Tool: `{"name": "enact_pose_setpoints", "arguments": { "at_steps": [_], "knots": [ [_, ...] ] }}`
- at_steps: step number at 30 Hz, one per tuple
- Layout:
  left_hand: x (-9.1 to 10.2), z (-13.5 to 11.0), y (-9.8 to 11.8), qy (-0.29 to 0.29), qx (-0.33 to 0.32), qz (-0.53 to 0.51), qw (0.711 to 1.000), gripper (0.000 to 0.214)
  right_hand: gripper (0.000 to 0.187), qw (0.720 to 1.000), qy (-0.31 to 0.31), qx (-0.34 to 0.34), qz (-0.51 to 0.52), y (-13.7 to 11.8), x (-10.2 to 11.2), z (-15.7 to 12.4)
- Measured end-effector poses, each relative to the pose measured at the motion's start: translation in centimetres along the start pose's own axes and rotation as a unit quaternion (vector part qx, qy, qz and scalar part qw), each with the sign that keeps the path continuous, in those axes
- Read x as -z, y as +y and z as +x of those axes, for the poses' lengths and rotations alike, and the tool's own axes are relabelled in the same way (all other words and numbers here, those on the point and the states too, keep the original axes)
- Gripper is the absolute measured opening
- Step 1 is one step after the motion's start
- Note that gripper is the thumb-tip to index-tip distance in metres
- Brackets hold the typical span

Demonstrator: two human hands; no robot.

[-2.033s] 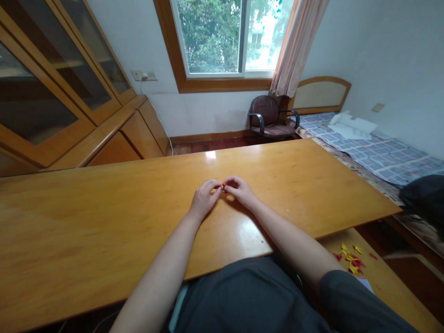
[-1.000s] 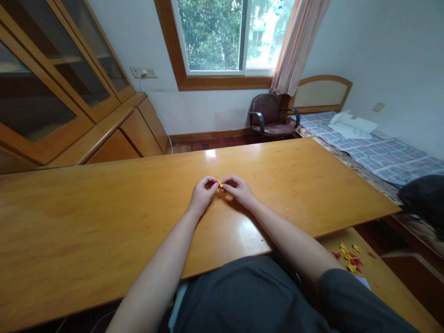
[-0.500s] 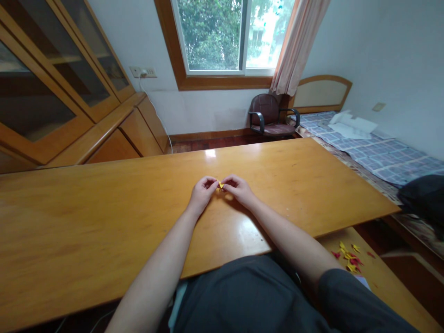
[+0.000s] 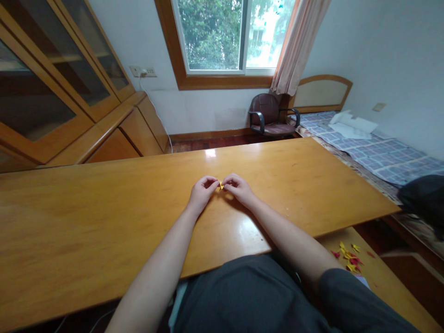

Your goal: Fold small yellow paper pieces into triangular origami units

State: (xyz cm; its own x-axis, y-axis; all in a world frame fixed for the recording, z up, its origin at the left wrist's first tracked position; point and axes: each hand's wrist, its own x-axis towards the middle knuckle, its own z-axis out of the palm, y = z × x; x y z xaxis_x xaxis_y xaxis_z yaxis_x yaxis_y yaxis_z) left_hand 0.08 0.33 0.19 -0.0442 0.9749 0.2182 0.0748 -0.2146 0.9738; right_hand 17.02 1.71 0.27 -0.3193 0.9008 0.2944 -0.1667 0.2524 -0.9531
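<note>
A small yellow paper crane (image 4: 221,185) is pinched between my two hands, just above the wooden table (image 4: 104,222). My left hand (image 4: 203,192) grips its left side with thumb and index finger. From the other side, the thumb and fingers of my right hand (image 4: 238,188) close on its right side. The fingertips cover part of the folded paper. Several yellow and red paper cranes (image 4: 350,259) lie in a loose group on a lower wooden surface (image 4: 388,277) by my right elbow.
A glass-door cabinet (image 4: 97,125) stands at the left with a white cord (image 4: 152,104) beside it. Beyond the table are a brown armchair (image 4: 268,115) and a bed (image 4: 374,148). A black bag (image 4: 425,199) rests at the far right.
The yellow crane has shifted and turned very slightly between my fingertips. Both hands otherwise keep nearly the same place.
</note>
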Motion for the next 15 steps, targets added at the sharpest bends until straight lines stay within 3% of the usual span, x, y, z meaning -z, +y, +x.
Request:
{"name": "enact_pose_setpoints", "arguments": {
  "at_steps": [7,15],
  "knots": [
    [0.1,-0.1,-0.3,0.01,-0.023,0.036,0.999,0.022,0.018,1.0,-0.013,-0.017,-0.007,-0.5,0.0,-0.3],
    [0.2,-0.3,-0.1,0.006,-0.038,0.062,0.997,0.023,0.035,0.998,0.028,-0.054,0.02,0.7,-0.4,0.0]
  ]
}}
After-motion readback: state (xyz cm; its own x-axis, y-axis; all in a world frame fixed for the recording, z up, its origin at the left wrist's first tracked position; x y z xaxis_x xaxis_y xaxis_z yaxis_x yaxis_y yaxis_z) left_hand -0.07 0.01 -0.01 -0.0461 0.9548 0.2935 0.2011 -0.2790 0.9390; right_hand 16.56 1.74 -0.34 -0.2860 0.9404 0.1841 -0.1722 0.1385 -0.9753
